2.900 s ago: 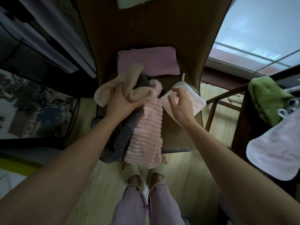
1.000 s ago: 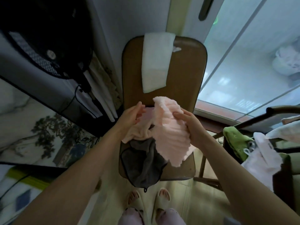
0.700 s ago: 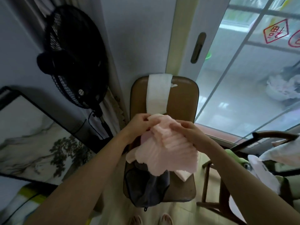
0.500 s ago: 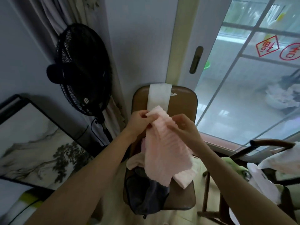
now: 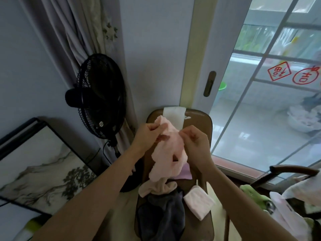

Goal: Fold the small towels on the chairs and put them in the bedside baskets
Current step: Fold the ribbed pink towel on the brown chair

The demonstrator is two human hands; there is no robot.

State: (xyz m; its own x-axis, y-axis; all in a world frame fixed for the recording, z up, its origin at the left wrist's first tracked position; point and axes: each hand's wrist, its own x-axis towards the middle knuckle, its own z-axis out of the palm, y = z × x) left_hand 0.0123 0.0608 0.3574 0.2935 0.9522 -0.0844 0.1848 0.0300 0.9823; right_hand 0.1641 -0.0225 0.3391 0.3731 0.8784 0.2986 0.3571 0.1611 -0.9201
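From my feed, the brown chair fills the middle of the view, set against the wall beside the sliding glass door, with a black standing fan to its left. A white cloth hangs over the chair back. On the seat I can make out a dark grey towel spilling toward the front edge, a beige towel bunched above it, a folded pale pink towel on the right side, and a sliver of a purple towel further back.

The piece in hand is the ribbed pink towel, lifted clear above the seat in front of the chair back and hanging crumpled. My left hand pinches its upper edge with curled fingers; my right hand has thumb and fingers closed on the cloth just beside it. Both grips sit close together near the top.

I judge this to be the opening-out step before the first fold. Next I need to walk the hands apart along the top edge to find the two corners, so the towel hangs flat and square; folded bunched, it would come out lumpy. No basket is in view
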